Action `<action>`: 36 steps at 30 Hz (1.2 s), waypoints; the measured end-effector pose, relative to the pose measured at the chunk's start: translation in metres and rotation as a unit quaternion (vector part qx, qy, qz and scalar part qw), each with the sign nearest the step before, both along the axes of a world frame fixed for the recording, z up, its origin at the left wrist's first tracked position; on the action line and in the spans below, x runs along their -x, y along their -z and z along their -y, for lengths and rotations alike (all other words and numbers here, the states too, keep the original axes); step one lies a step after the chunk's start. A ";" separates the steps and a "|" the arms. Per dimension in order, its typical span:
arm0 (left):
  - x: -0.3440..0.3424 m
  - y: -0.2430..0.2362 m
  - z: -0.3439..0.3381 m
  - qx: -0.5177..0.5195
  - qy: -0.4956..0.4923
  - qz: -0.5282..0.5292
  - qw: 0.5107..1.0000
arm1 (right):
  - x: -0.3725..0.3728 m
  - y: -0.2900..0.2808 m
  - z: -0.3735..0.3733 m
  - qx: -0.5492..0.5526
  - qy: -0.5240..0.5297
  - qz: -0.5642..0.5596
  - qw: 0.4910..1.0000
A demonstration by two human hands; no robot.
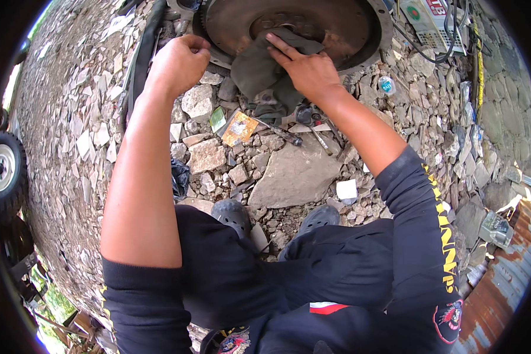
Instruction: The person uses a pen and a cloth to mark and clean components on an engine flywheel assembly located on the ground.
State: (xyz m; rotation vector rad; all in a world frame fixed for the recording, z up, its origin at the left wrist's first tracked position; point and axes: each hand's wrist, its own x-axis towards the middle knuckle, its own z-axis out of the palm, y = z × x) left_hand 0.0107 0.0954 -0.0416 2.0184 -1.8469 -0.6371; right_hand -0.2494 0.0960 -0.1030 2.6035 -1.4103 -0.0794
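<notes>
A big round flywheel, brown with rust and dirt, stands at the top of the view with bolts round its hub. My right hand presses a dark grey cloth against the lower part of its face, two fingers stretched over the fabric. The cloth hangs down toward the stones. Left of the flywheel, close to its rim, my left hand is curled closed. Whatever its fingers may hold is hidden.
Broken stones cover the ground, with a large flat rock before my shoes. Below the cloth lie a ratchet-like tool and an orange packet. A crate with cables stands upper right; rusty corrugated sheet lies lower right; a wheel stands left.
</notes>
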 end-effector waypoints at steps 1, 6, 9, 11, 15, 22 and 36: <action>-0.001 0.002 -0.002 0.010 0.007 0.004 1.000 | 0.005 0.004 0.000 -0.015 0.003 -0.020 1.000; -0.017 -0.013 -0.006 -0.031 -0.031 -0.019 0.999 | 0.037 0.014 0.006 0.027 -0.030 0.078 0.996; -0.026 -0.005 -0.008 -0.018 -0.036 -0.014 0.999 | -0.010 -0.019 0.004 0.139 -0.130 0.250 0.949; -0.022 -0.004 -0.005 -0.026 -0.025 -0.028 0.999 | -0.020 -0.017 0.019 0.161 -0.126 0.185 0.961; -0.018 -0.006 -0.006 0.000 -0.003 -0.004 1.000 | -0.013 0.014 0.025 0.059 -0.072 0.093 0.991; -0.027 -0.006 -0.009 -0.033 -0.030 -0.036 0.998 | -0.038 -0.013 0.023 0.039 -0.053 0.191 0.979; -0.014 -0.002 -0.001 -0.031 -0.007 -0.019 0.999 | -0.016 0.039 0.007 -0.035 -0.029 0.184 0.982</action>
